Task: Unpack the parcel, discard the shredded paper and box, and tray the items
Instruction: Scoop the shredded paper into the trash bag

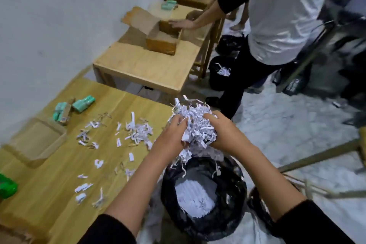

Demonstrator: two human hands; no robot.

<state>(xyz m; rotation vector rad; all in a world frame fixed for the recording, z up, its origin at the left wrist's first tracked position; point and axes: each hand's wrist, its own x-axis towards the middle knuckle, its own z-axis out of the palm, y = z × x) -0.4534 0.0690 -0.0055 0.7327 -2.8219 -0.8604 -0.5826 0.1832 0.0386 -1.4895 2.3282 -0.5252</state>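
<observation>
Both hands clutch one big wad of white shredded paper (195, 123) just past the table's right edge, above a bin lined with a black bag (204, 198). My left hand (171, 134) grips the wad's left side and my right hand (225, 132) its right side. Some strips dangle toward the bin, which holds white paper at its bottom. Loose shreds (136, 131) lie scattered over the wooden table (59, 184). Green wrapped items (83, 103) sit at the table's far left beside an empty wooden tray (37, 142). Another green item (7, 185) shows at the left edge.
A second person in a white top (281, 16) reaches into an open cardboard box (158, 35) on the neighbouring table (142, 69). Black bins (219, 71) stand on the floor by that person. Metal bars (316, 156) cross the floor at right. A cardboard corner (11, 233) is at bottom left.
</observation>
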